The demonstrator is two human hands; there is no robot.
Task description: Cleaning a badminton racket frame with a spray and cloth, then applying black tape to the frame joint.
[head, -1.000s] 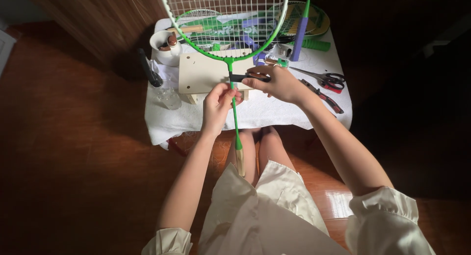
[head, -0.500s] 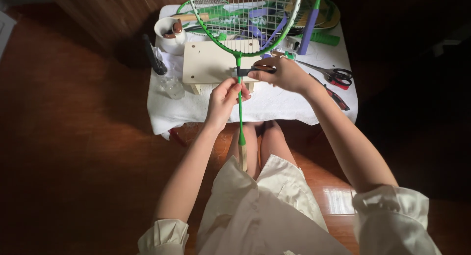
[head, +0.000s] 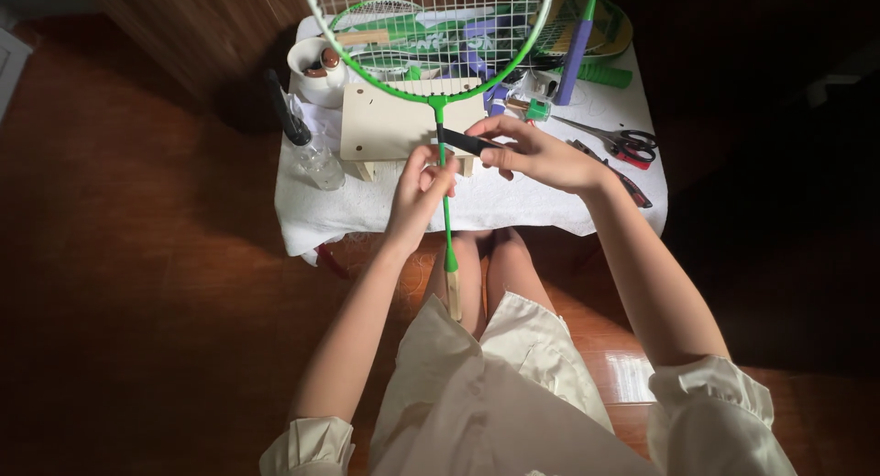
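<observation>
Racket: a green badminton racket (head: 444,178) is held upright over the person's lap, its strung head rising out of the top of the view and its bare wooden handle end pointing down between the knees.
Tape strip: a short black strip (head: 463,142) lies across the thin green shaft just below the racket's throat, one end touching the shaft, the other running right.
Left hand: the left hand (head: 420,190) is clenched lightly round the shaft just below the strip, fingertips pinching it.
Right hand: the right hand (head: 541,153) is grasping the free end of the black strip between thumb and fingers, pulled out to the right of the shaft.
Step in hand: it looks like the strip is being wound onto the shaft, with the first end seated and the rest held taut.
Next move calls for: judging by the grip, the shaft must stay steady while the strip is kept tight and level as it goes round.
Counter: a small counter (head: 513,201) draped in white cloth stands beyond the knees.
On the counter: a pale wooden board (head: 385,128), more rackets, a white cup (head: 312,77), a clear bottle (head: 316,160) and red-handled scissors (head: 628,144) to the right.
Floor: dark reddish wood floor (head: 137,302) surrounds the counter.
</observation>
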